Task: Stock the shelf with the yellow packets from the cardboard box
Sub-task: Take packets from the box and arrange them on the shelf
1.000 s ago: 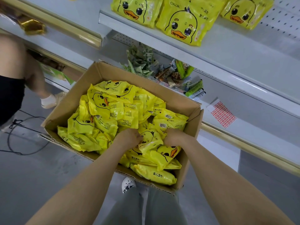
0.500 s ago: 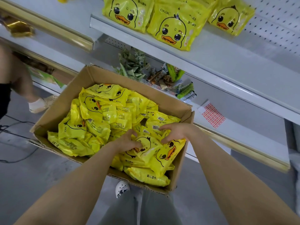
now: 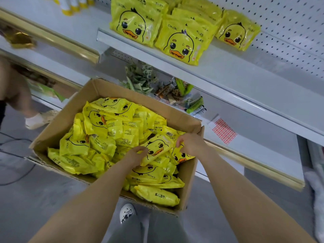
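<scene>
Head view, one entry. Cardboard box (image 3: 57,132): open, near-full of yellow packets (image 3: 112,130), standing on the floor below the shelf (image 3: 245,79). Shelf: several duck-faced packets (image 3: 182,44) already standing at its front edge, bare space to their right. My left hand (image 3: 135,154): fingers curled onto the lower edge of one duck-faced packet (image 3: 157,148) lying atop the pile. My right hand (image 3: 191,142): fingers pinching the upper edge of the packet beside it (image 3: 180,156), near the box's right wall. Handling note, my judgement: the film looks slippery and soft, so I grip each by a firm edge, lift clear of the heap, and set them face-out beside the shelved row.
</scene>
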Demonstrator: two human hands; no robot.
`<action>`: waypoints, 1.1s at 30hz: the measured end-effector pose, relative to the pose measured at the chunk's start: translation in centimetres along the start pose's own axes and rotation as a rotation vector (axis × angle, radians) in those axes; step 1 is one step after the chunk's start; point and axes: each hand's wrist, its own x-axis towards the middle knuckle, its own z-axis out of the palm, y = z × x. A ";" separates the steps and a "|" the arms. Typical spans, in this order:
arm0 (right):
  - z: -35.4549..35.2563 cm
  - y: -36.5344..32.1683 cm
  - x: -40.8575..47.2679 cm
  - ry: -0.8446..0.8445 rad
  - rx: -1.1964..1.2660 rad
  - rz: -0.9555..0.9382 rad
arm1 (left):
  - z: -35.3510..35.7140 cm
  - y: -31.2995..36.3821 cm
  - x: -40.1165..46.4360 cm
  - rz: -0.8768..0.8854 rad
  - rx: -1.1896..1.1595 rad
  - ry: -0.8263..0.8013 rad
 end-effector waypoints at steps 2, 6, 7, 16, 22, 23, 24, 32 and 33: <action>-0.4 -0.1 -0.3 0.097 -0.017 0.031 | 0.3 0.2 0.1 -0.029 -0.117 0.018; -2.6 0.2 -1.6 0.160 0.077 0.048 | 0.3 1.6 -0.6 -0.013 -0.276 0.037; -3.4 0.4 -2.0 0.187 0.104 0.047 | 0.1 2.0 -0.8 0.009 -0.283 0.033; -10.8 2.3 -4.2 0.440 0.514 0.011 | -4.7 8.3 -5.9 0.552 0.025 0.121; -15.1 3.8 -5.9 0.569 0.888 -0.186 | -7.0 14.2 -8.3 0.733 0.082 0.151; -15.8 4.3 -6.1 0.579 0.926 -0.211 | -7.2 15.2 -8.5 0.758 0.089 0.141; -16.5 4.8 -6.2 0.587 0.958 -0.231 | -7.2 16.3 -8.5 0.776 0.099 0.141; -20.5 11.5 -5.4 0.694 1.102 -0.219 | -3.2 25.3 -8.8 0.926 0.134 0.180; -21.1 12.6 -5.1 0.702 1.121 -0.201 | -2.5 26.4 -8.9 0.948 0.149 0.186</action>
